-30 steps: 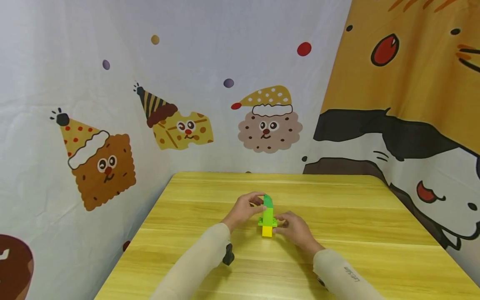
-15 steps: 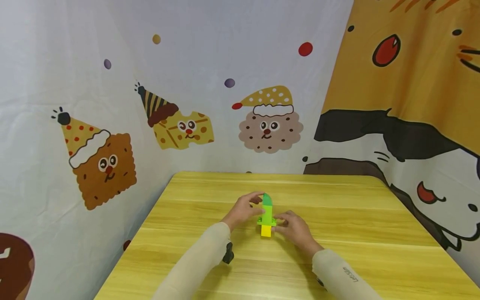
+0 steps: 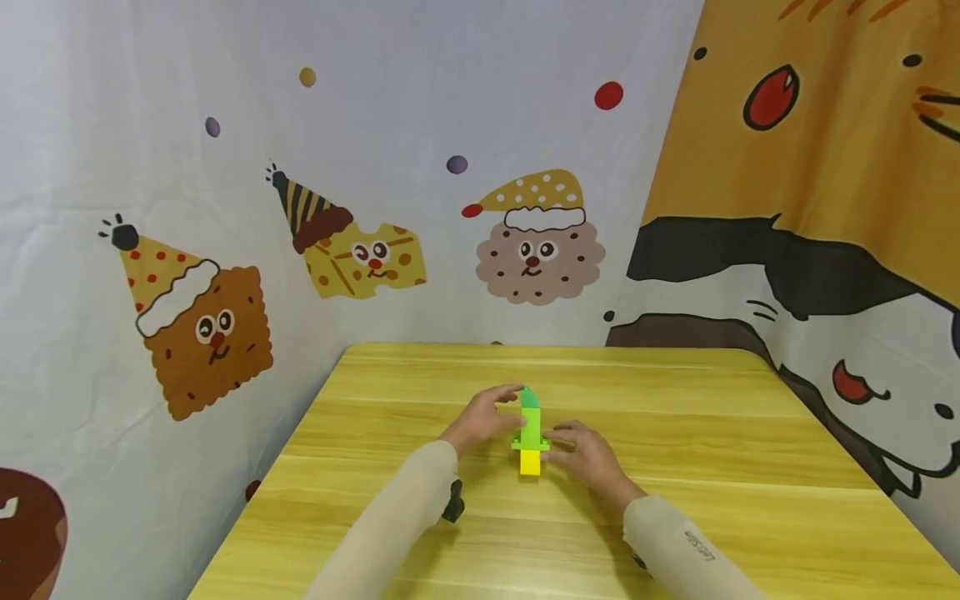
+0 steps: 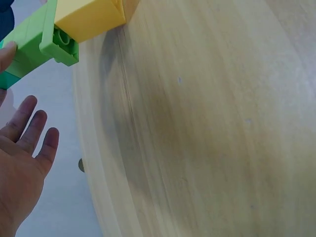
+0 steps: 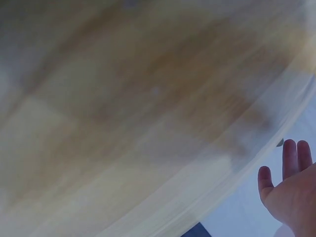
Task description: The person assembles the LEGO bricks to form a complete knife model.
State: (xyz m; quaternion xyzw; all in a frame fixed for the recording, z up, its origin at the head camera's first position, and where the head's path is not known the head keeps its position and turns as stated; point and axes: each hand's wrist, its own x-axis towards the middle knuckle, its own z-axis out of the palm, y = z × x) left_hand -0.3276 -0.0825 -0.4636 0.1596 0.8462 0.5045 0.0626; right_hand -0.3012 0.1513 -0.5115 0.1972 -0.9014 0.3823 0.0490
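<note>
Between the two hands stands a toy brick tower (image 3: 530, 427), teal-green and curved at the top, lime green in the middle. It has a wider studded green plate (image 3: 529, 445) low down and a yellow brick (image 3: 530, 462) at the base. From the left, my left hand (image 3: 480, 421) pinches its upper part between thumb and index finger; the other fingers stretch out in the left wrist view. My right hand (image 3: 591, 457) pinches the lower part near the plate from the right. The right wrist view shows only some right-hand fingers (image 5: 291, 163), not the tower. Whether the base touches the table cannot be told.
A wood-grain table (image 3: 675, 533) extends under both hands, its rounded far edge close to a printed cartoon curtain (image 3: 420, 100). A dark device (image 3: 453, 502) is strapped at the left wrist.
The tower has shifted slightly left in the head view and turned a little more squarely to the camera. Both hands keep their hold and move left with it.
</note>
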